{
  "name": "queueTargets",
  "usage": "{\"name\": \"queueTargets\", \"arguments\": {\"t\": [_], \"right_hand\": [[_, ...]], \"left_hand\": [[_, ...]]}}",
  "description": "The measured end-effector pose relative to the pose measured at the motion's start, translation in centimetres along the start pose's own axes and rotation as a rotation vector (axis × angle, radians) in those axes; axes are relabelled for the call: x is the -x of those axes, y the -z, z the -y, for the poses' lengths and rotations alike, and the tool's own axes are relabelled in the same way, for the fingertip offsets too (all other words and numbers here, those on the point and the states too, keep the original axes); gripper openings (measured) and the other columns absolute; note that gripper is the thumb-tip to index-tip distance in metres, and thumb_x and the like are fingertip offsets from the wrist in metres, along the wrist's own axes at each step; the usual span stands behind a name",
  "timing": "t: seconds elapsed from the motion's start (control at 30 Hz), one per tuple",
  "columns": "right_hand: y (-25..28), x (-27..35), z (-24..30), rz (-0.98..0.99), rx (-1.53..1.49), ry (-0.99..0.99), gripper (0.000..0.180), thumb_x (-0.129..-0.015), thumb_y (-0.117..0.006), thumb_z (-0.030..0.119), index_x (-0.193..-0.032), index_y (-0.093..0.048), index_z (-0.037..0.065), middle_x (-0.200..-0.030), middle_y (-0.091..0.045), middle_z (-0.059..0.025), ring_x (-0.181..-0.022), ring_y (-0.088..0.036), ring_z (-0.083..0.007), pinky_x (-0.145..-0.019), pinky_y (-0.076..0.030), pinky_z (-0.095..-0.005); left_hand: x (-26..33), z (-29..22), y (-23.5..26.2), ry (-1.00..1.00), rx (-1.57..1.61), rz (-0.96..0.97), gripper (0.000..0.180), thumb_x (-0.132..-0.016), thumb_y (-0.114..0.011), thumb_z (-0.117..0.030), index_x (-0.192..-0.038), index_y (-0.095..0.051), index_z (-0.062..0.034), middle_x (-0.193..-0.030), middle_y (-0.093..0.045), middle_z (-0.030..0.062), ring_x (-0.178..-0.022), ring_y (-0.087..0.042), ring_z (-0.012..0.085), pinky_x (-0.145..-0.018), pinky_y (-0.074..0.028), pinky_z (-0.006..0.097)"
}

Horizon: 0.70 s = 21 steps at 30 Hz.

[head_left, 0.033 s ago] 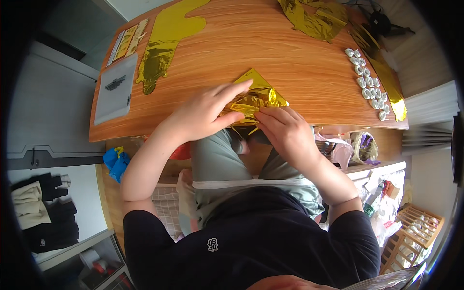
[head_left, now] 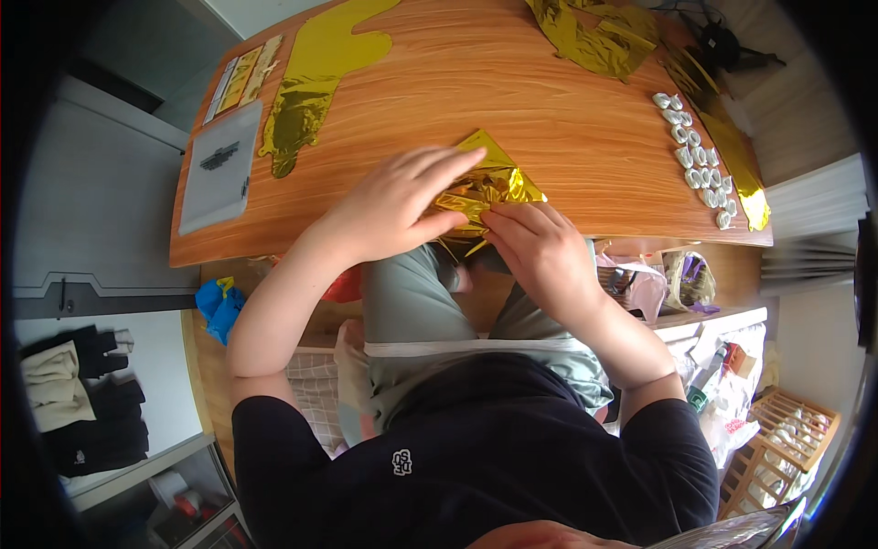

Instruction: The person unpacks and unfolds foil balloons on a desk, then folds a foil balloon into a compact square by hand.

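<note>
A crinkled gold foil sheet point(head_left: 498, 183) lies at the table's near edge, one flat corner pointing away from me and thin folds hanging over the edge. My left hand point(head_left: 395, 203) rests over its left side, fingers stretched out and thumb apart, covering part of it. At the near right side, my right hand point(head_left: 541, 242) pinches the foil between thumb and fingers. What lies beneath the crumpled middle is hidden.
Larger gold foil pieces lie at the far left point(head_left: 320, 73) and far right point(head_left: 604, 41). Several small white rolled bundles point(head_left: 698, 156) stand near the right edge, beside a foil strip point(head_left: 745, 178). A translucent plastic sheet point(head_left: 219, 169) lies at left. Bags point(head_left: 640, 284) sit below the table.
My left hand has shifted slightly to the right and away from me over the foil. The right hand stays at almost the same place, still pinching.
</note>
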State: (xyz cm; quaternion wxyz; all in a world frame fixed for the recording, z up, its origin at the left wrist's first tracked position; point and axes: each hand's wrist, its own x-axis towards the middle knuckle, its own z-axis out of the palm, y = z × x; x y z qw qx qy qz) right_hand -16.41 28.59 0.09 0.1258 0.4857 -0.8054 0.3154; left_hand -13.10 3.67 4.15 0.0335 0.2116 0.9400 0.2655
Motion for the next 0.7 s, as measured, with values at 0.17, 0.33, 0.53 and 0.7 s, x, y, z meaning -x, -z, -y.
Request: {"name": "queueTargets", "arguments": {"t": [0.17, 0.33, 0.53, 0.7], "right_hand": [[-1.0, -0.8, 0.5, -0.029, 0.079, -0.101, 0.023, -0.085, -0.073, 0.008, -0.108, -0.073, 0.006, -0.103, -0.071, -0.009, -0.094, -0.068, -0.0294, -0.085, -0.056, -0.0392], [-1.4, -0.7, 0.6, 0.093, 0.25, -0.039, 0.034, -0.087, -0.073, 0.018, -0.119, -0.069, 0.007, -0.115, -0.069, -0.0063, -0.105, -0.066, -0.0253, -0.087, -0.056, -0.0382], [-1.8, 0.4, -0.2, -0.017, 0.278, 0.073, 0.046, -0.084, -0.078, 0.025, -0.125, -0.067, 0.008, -0.123, -0.067, -0.0053, -0.11, -0.065, -0.0244, -0.09, -0.054, -0.0368], [-1.7, 1.1, -0.6, -0.024, 0.258, 0.08, 0.047, -0.082, -0.079, 0.023, -0.126, -0.068, 0.009, -0.125, -0.067, -0.0055, -0.11, -0.065, -0.0238, -0.089, -0.054, -0.0373]], "left_hand": [[-2.0, 1.3, -1.6, -0.142, -0.343, 0.034, 0.08, -0.097, -0.065, -0.045, -0.161, -0.032, -0.01, -0.165, -0.034, 0.0105, -0.155, -0.029, 0.0288, -0.127, -0.021, 0.051], [-2.3, 3.3, -2.0, -0.205, -0.375, 0.068, 0.086, -0.1, -0.047, -0.065, -0.161, -0.031, -0.0062, -0.168, -0.029, 0.0116, -0.157, -0.021, 0.0288, -0.128, -0.019, 0.05], [-3.3, 4.5, -0.4, -0.106, 0.165, 0.195, 0.097, -0.099, -0.013, -0.077, -0.163, -0.022, -0.0053, -0.171, -0.022, 0.012, -0.159, -0.016, 0.0282, -0.129, -0.007, 0.048], [-2.4, 6.9, 0.2, -0.065, 1.067, -0.061, 0.097, -0.099, -0.009, -0.078, -0.163, -0.025, -0.0066, -0.168, -0.027, 0.0155, -0.158, -0.019, 0.03, -0.128, -0.01, 0.048]]}}
